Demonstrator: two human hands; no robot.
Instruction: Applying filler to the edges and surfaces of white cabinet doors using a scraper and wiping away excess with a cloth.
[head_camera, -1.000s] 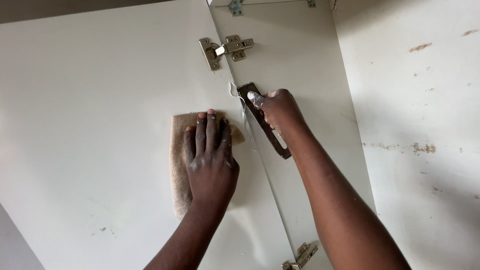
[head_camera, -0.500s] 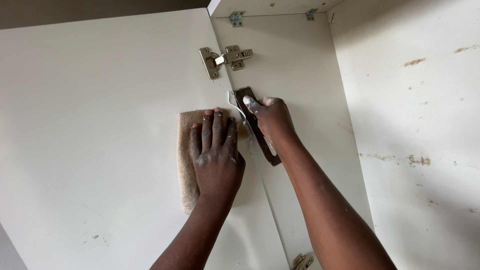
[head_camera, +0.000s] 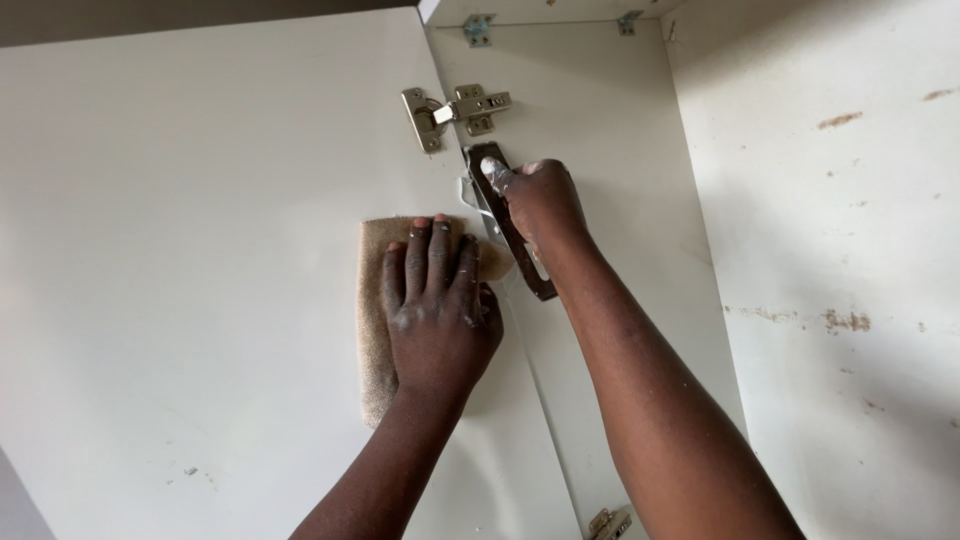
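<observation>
The left hand (head_camera: 440, 310) lies flat and open on a beige cloth (head_camera: 378, 330), with the fingers stretched and pointing to the far side. It presses the cloth against the inside face of a white cupboard door (head_camera: 200, 250). The cloth is a rough, towel-like piece, longer than it is wide. Its far edge shows above the fingertips and its near end hangs out below the wrist on the left side. The hand has pale spots of paint or filler on the knuckles and fingers.

The right hand (head_camera: 540, 205) is closed around a dark brown tool (head_camera: 510, 235) with a long narrow body and a metal part. It holds the tool along the edge of the door, just right of the cloth, and the index finger is laid over the far end of the tool. The fingertip is white with some dried material.

Just beyond the tool there is a metal hinge (head_camera: 455, 110) that joins the door to the cupboard side panel (head_camera: 610, 150). A second hinge (head_camera: 608, 523) shows at the near edge. On the right a white wall (head_camera: 840, 250) carries brown marks.
</observation>
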